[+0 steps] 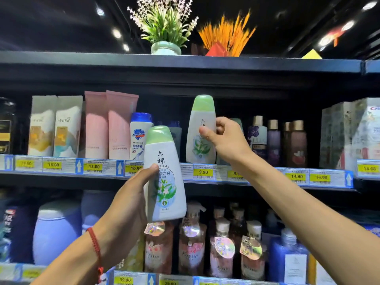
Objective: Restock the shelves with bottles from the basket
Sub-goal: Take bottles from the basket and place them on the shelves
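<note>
I am in a shop, in front of tall dark shelves full of soap and hair wash. Fake plants (164, 23) stand on the very top, at the top middle of the frame. The shelf (61, 167) I am filling runs across the middle, with yellow price tags on its front.

My right hand (224, 136) is up at the middle right of the frame. Its thumb and fingers are curled round the right bottle (200, 130), which is white with a green cap. The bottom of this bottle is right at the front edge of the shelf. I cannot tell if it sits flat yet.

My left hand (131, 194) is lower, in the middle of the frame. It is wrapped round the left bottle (164, 175), the same kind, held in the air in front of the shelf and tilted a bit. I cannot see the basket.

What could go wrong? The right bottle is tall and close to the edge. If I let go too soon, I think it could tip and fall onto the things below. If I push it back too hard, it could knock the purple bottles (273, 140) near it on the right. The gap next to the blue-cap bottle (139, 136) looks small, so the left bottle could bump things going in. Each bottle has only one hand on it, so a slip could drop it.
</note>
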